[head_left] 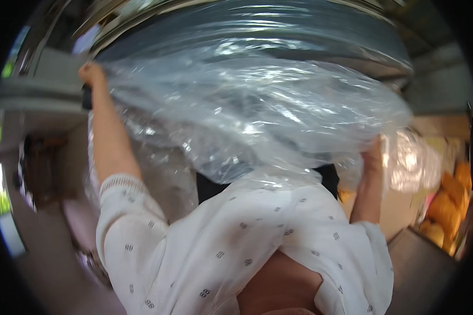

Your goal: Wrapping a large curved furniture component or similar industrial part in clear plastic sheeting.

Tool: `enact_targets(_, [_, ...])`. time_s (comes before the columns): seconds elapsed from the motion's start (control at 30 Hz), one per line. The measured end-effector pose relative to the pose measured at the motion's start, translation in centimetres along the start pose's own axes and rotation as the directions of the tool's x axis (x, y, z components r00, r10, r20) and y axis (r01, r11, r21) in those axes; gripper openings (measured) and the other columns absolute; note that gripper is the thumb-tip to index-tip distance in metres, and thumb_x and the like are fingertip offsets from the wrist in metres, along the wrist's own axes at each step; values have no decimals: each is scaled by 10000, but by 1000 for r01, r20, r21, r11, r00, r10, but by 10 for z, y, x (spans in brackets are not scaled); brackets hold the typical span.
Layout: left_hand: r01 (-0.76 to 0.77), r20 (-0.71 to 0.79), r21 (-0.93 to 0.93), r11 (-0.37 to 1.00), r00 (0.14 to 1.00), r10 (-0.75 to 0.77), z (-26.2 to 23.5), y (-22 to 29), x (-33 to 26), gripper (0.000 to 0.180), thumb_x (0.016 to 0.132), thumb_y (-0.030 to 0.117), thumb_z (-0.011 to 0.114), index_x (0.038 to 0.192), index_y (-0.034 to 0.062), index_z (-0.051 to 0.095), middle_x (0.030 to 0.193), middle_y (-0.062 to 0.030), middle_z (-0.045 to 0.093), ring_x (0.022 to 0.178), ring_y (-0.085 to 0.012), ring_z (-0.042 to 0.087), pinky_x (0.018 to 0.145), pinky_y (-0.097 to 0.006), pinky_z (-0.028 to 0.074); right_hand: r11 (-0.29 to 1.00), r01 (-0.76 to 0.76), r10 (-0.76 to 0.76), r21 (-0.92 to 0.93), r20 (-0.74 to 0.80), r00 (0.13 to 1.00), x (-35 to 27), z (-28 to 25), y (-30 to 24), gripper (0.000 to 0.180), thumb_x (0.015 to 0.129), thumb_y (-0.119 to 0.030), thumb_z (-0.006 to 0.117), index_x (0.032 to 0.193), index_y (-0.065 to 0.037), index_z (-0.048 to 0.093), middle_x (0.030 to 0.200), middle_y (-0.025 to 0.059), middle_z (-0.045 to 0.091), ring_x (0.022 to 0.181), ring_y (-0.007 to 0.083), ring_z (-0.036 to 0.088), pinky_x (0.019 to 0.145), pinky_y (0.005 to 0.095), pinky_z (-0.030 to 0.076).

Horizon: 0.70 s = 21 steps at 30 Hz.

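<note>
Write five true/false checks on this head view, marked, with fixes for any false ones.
1. The left grip is at the edge of the clear plastic sheeting. True.
2. The right grip is higher in the picture than the left grip. False: it is lower.
3. The shirt is white with small dark marks. True.
4. The orange bundle is on the picture's left side. False: it is on the right.
5. The clear plastic sheeting is wrinkled. True.

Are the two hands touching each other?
No, the left hand and right hand are apart, at opposite sides of the clear plastic sheet.
</note>
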<state>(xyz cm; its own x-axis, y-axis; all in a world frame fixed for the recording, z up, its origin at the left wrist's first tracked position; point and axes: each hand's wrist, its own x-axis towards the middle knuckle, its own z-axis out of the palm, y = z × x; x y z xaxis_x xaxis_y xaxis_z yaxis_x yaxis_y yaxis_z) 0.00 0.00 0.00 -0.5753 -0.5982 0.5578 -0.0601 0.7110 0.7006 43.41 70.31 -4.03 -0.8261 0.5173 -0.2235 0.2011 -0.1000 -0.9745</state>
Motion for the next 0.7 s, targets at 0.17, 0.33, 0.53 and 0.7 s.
enact_targets(0.17, [110,13,-97,989,994,-110,-42,16,-24,162,784,142,535,902,41,580,874,-145,614,838,-281,590,796,-364,447,772,-204,112,602,187,976,48,-45,-129,354,908,-208,469,1199,-7,492,1181,118,546,1074,260,517,939,404,418])
enact_targets(0.33, [67,-106,-81,994,991,-75,-62,21,-21,153,784,144,537,890,40,574,893,-165,624,868,-307,597,799,-380,444,827,-292,202,479,233,951,115,-59,-78,325,906,-180,479,1165,15,510,1146,116,568,1051,234,535,929,361,429])
enact_targets(0.53, [73,-91,-80,994,993,-80,-59,27,-34,158,782,147,536,892,36,563,888,-182,620,881,-333,590,800,-386,444,294,277,-462,-915,117,879,97,-13,-109,205,871,-148,524,1037,-29,547,913,48,586,783,156,528,708,281,421])
enact_targets(0.7, [56,-137,-81,995,988,-67,-57,17,-20,157,775,148,590,871,24,593,843,-144,621,792,-273,593,765,-348,451,327,682,-777,-654,224,588,-5,130,-156,186,807,-23,556,992,-40,546,915,40,518,728,130,462,636,243,390])
